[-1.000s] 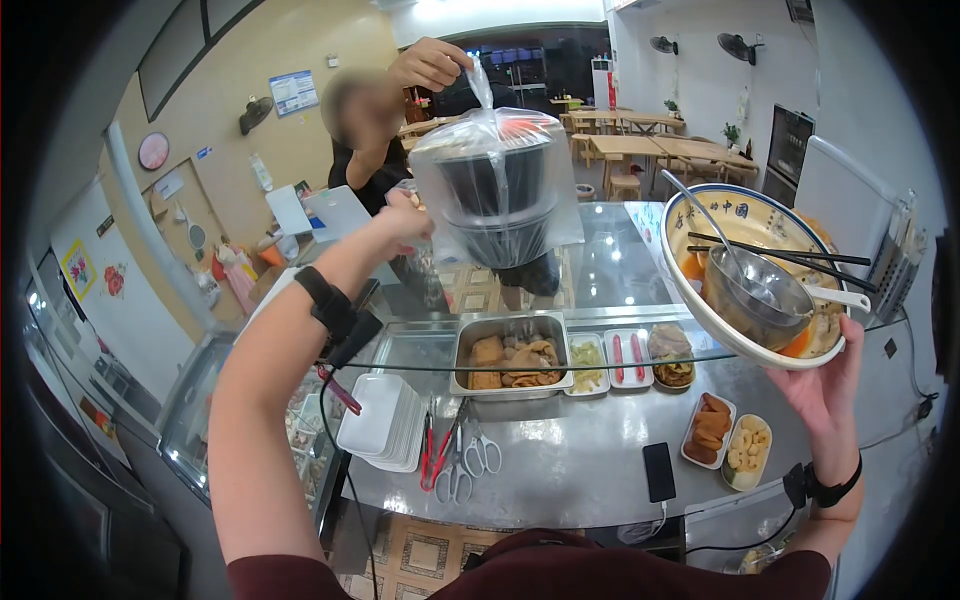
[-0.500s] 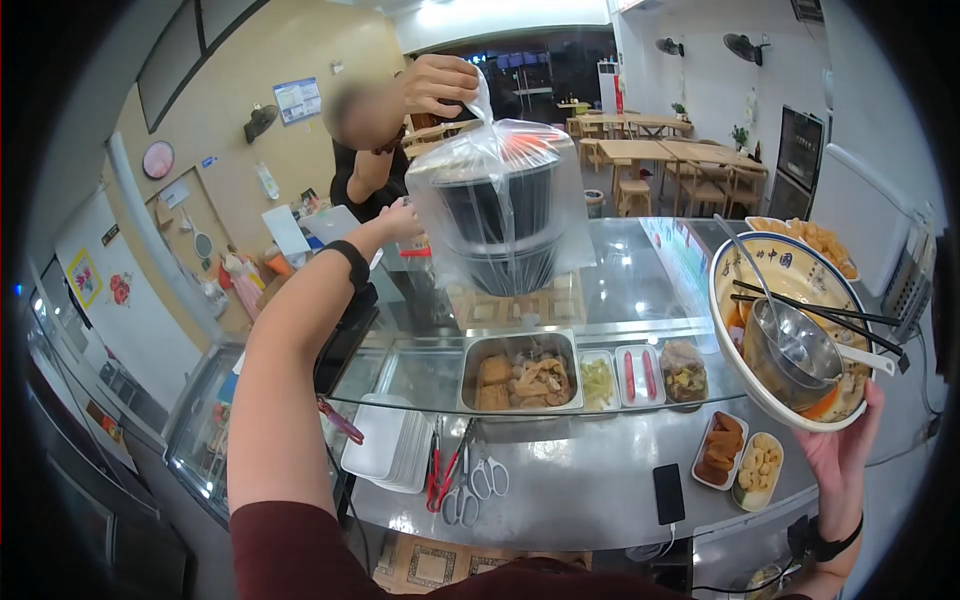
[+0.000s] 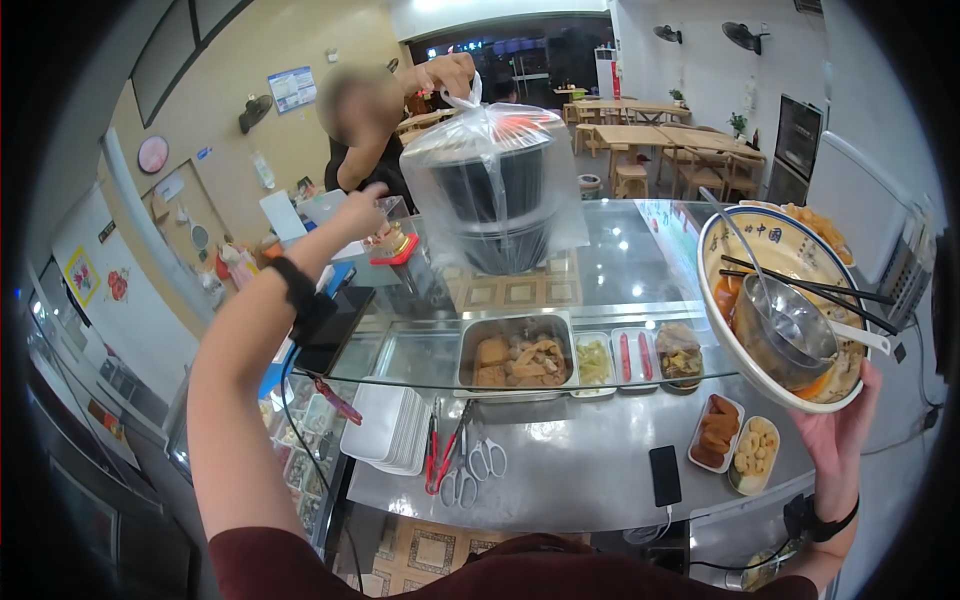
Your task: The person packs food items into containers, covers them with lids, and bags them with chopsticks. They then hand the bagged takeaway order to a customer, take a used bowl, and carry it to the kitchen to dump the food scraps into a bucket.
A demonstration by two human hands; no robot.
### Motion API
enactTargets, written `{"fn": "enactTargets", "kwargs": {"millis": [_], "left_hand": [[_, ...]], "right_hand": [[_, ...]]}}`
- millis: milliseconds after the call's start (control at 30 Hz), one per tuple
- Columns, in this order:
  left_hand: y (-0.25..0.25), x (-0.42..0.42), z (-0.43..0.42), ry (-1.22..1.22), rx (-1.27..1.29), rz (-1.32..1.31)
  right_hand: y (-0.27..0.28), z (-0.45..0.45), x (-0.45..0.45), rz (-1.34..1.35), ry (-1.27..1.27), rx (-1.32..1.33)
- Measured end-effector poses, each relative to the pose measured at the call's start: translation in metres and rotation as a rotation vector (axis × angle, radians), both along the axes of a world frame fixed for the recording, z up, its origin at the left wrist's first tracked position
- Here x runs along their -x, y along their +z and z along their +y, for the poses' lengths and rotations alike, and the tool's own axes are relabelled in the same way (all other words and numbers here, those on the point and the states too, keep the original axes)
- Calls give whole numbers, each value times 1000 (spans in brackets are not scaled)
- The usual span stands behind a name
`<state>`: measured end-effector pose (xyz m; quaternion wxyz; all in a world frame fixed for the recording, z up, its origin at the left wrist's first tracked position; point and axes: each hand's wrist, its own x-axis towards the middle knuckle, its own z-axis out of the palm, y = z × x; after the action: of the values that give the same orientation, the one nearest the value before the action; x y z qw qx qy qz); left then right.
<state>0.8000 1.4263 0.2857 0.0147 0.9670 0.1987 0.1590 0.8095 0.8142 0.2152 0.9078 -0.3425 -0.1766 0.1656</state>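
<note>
My right hand (image 3: pixel 832 420) grips the lower rim and underside of a large cream bowl (image 3: pixel 720 345), which tilts towards me. Inside it lie a metal ladle (image 3: pixel 795 345) with a white handle, black chopsticks (image 3: pixel 800 283), a long-handled metal spoon (image 3: pixel 737 238) and remains of reddish broth. My left hand (image 3: pixel 362 212) reaches over the counter, a finger stretched out, beside a clear box with a red base (image 3: pixel 395 250); I see nothing held in it. A clear plastic bag (image 3: pixel 575 215) with stacked black tubs hangs from another person's hand (image 3: pixel 442 76).
A glass shelf spans the counter (image 3: pixel 590 480). Beneath it stand a metal food tray (image 3: pixel 465 350) and small dishes. Nearer lie white trays (image 3: pixel 385 425), red-handled tongs (image 3: pixel 437 460), scissors (image 3: pixel 460 488), a phone (image 3: pixel 665 475) and two food dishes (image 3: pixel 757 455). Dining tables (image 3: pixel 635 140) stand beyond.
My left hand has moved left and down, away from the bag, and the red-based box shows more. The bag and bowl sit slightly further left as the view shifts.
</note>
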Motion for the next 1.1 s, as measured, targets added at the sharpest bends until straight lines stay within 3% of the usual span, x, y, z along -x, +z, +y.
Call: {"fn": "enactTargets", "kwargs": {"millis": [67,167,267,333,400,433,500,567,733,833,1000,1033,1067,1100], "left_hand": [[-3,13,-26,-137,-168,-611],[14,33,-116,-435,-432,-758],[12,28,-140,-585,-261,-390],[-4,17,-131,-521,-237,-668],[10,37,-150,-589,-222,-688],[16,56,-179,-615,-142,-714],[16,95,-217,-716,270,-734],[16,139,-251,-914,518,-622],[-19,239,-293,-1504,528,22],[-4,280,-328,-1221,479,789],[-55,282,-353,-1714,73,1040],[-74,282,-353,-1690,69,1162],[-42,333,-396,-1598,233,1246],[-48,350,-414,-1517,206,1334]], "right_hand": [[0,-4,-1,-15,23,-3],[2,-2,5,15,27,-54],[4,-15,12,30,50,-47],[2,-20,19,15,77,-67],[-7,-27,35,13,63,-94],[-13,-29,45,-23,62,-111],[-29,-39,71,20,62,-124],[-46,-48,101,73,-8,-117],[-86,-71,209,96,-255,-52],[-103,-84,289,186,-440,-52],[-149,-116,438,287,-575,-86],[-159,-123,469,291,-604,-99],[-172,-129,504,294,-633,-110],[-187,-135,538,306,-673,-141]]}}
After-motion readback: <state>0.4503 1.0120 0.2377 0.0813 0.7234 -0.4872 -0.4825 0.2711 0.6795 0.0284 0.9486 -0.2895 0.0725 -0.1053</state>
